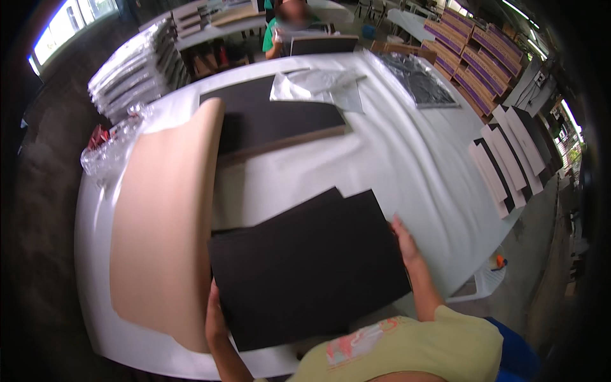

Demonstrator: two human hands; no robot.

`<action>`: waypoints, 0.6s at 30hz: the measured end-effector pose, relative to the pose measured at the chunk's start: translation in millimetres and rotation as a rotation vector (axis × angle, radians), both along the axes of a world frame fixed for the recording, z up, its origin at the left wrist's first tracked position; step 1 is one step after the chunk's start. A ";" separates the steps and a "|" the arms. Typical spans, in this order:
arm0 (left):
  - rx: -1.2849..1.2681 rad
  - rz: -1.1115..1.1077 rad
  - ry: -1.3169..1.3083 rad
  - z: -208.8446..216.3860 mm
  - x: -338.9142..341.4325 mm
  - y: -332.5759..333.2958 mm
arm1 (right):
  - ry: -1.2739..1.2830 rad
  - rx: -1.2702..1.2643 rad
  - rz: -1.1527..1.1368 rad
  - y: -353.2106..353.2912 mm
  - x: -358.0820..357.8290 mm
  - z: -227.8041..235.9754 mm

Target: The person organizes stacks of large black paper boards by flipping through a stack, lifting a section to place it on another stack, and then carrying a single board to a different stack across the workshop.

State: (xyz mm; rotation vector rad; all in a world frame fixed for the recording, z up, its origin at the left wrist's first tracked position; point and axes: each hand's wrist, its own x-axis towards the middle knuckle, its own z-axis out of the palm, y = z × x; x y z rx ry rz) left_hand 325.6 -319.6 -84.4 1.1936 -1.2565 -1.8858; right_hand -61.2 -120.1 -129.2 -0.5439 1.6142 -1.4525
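Note:
Between my two hands I hold black boards (312, 274), at least two flat pieces stacked and slightly fanned, tilted over the near side of the table. My left hand (216, 312) grips their left edge, its fingers mostly hidden behind or along the side. On the right edge, my right hand (405, 240) is closed with the fingers partly behind the boards. Just left of them lies a large tan sheet (153, 235) with its right side curled up. Beyond, a large dark panel (273, 118) lies flat, partly covered by clear plastic wrap (315, 88).
A white cloth (420, 165) covers the table. At its far right lies a plastic-wrapped dark panel (417, 79); stacked boards (509, 159) stand at the right edge. Wrapped stacks (137, 73) rise at far left, cartons (474, 54) at far right. Another person (289, 28) works across the table.

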 end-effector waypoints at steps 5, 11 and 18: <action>-0.012 0.090 -0.028 -28.3 22.0 9.9 | -0.314 -0.021 -0.077 -7.9 -3.1 26.7; 0.062 -0.047 0.284 -17.5 0.1 17.0 | -0.441 -0.146 -0.014 -17.5 1.6 15.7; 0.259 0.046 0.341 -23.0 -31.1 53.2 | -0.218 0.122 0.050 12.9 -13.3 66.9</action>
